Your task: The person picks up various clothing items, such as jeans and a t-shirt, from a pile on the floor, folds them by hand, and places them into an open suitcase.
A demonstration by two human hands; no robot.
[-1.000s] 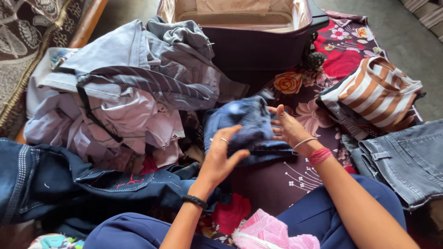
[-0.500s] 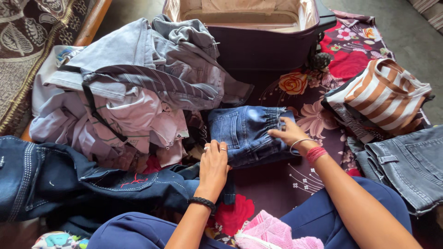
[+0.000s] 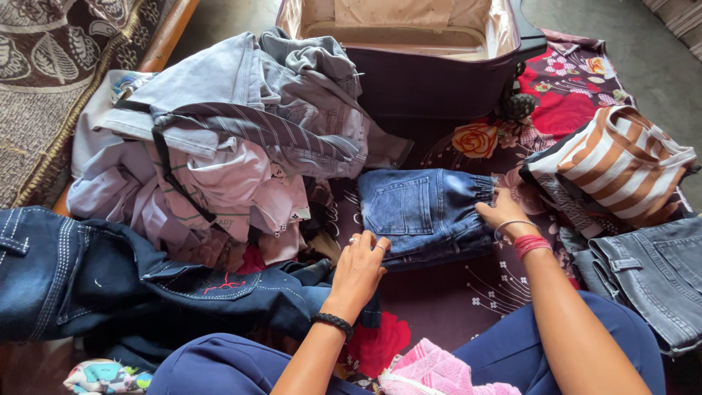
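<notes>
A folded pair of blue denim shorts lies on the floral bedsheet in front of me. My left hand rests with fingers together on the near left corner of the folded denim, a ring on one finger and a black band on the wrist. My right hand presses the right edge of the shorts by the gathered waistband, with a silver bangle and red thread at the wrist. Neither hand is lifting the shorts.
A heap of grey and white clothes lies left of the shorts. Dark blue jeans spread at the near left. An open dark suitcase stands behind. A brown striped folded top and grey jeans sit on the right. Pink cloth rests on my lap.
The blue denim was being folded in the air between both hands a second ago. It now lies flat and folded on the sheet, with both hands pressing its edges.
</notes>
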